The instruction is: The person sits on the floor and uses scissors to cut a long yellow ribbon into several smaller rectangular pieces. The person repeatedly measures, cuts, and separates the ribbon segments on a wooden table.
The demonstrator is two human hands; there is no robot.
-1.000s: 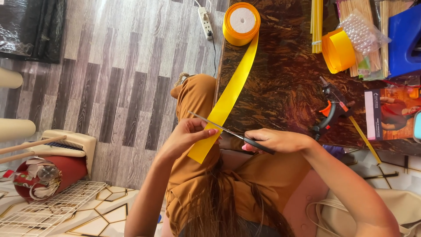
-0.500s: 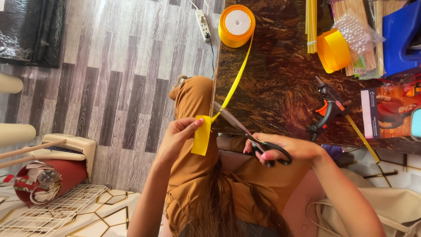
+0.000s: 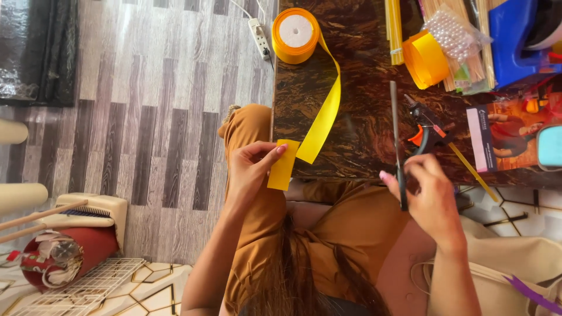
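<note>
Head view: left hand [image 3: 249, 169] pinches cut ribbon piece [image 3: 283, 165]; right hand [image 3: 430, 196] grips scissors [image 3: 397, 140].

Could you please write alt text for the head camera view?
Seen from above, a seated person's left hand holds a cut yellow ribbon piece while the right hand holds scissors over a dark table bearing a ribbon spool.
</note>
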